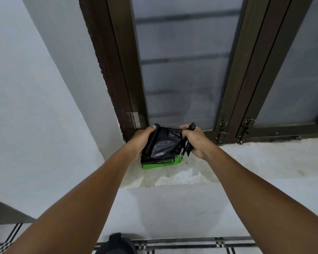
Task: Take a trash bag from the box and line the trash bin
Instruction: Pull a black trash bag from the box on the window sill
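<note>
A green and black trash bag box lies on the white window sill, partly hidden by my hands. Just above it my left hand grips a black roll of trash bags. A crumpled black trash bag stretches from the roll to my right hand, which is closed around the bag's gathered end. The trash bin is not clearly in view.
A dark brown window frame with frosted panes rises behind the sill, with metal latches at the bottom. White walls stand left and below. A dark object sits at the bottom edge on a checked floor.
</note>
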A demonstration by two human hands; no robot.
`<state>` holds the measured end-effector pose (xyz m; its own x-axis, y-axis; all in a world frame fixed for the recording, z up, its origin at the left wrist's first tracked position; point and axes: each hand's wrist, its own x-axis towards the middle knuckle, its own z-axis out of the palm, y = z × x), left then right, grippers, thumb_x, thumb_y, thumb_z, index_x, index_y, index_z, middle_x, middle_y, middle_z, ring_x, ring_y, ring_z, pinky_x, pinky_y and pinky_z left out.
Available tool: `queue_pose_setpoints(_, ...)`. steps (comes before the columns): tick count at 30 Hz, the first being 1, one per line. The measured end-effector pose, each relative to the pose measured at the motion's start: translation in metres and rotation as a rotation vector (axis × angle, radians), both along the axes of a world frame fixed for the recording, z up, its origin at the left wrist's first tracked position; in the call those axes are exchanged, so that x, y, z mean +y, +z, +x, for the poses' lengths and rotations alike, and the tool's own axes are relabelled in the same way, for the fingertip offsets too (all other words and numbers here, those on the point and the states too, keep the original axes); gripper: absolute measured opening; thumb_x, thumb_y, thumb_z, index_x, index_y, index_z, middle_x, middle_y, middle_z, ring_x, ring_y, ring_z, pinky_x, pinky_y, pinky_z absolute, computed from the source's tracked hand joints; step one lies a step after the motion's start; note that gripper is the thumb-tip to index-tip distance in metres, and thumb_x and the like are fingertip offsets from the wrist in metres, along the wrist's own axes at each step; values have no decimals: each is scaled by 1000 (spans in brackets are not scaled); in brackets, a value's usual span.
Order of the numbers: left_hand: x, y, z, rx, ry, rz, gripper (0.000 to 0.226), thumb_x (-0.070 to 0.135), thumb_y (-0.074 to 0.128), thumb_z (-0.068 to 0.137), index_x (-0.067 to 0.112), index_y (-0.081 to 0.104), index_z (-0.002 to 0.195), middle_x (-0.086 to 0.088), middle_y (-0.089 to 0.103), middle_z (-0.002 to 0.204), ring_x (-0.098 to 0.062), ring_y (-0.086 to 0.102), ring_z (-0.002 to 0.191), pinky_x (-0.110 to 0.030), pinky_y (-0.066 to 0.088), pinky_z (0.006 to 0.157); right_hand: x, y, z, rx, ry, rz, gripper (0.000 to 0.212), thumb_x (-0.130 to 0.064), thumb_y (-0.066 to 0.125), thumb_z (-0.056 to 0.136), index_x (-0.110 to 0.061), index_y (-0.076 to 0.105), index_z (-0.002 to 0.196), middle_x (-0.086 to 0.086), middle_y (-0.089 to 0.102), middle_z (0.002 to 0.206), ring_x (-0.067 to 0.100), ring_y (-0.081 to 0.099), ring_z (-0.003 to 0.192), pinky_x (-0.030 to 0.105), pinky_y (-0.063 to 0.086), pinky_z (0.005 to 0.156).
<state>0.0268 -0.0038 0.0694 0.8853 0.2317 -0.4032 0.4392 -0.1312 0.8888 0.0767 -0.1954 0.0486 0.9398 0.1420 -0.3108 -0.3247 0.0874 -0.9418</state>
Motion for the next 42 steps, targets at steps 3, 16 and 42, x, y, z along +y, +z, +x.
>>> queue_pose_setpoints(3, -2, 0, -1, -49, -74, 8, 34, 50, 75, 86, 22, 74, 105, -2, 79, 101, -21, 75, 92, -32, 57, 85, 1, 5, -3, 24, 9, 79, 28, 5, 47, 90, -14, 65, 100, 13, 66, 96, 27, 64, 87, 36, 56, 72)
queue_pose_setpoints(16, -9, 2, 1, -9, -16, -28, 23, 30, 54, 92, 14, 66, 104, -11, 72, 92, -29, 68, 80, -35, 53, 73, -9, -2, 0, -130, 285, -133, 36, -15, 90, 74, -7, 76, 106, 10, 79, 97, 23, 76, 90, 35, 60, 87)
queue_pose_setpoints(42, -3, -4, -2, 27, 104, -97, 29, 36, 46, 96, 14, 63, 104, -11, 67, 96, -29, 64, 86, -35, 50, 74, -4, 0, 3, -241, -4, -369, 27, 4, 50, 92, -18, 61, 80, 0, 58, 79, 15, 51, 74, 27, 41, 63)
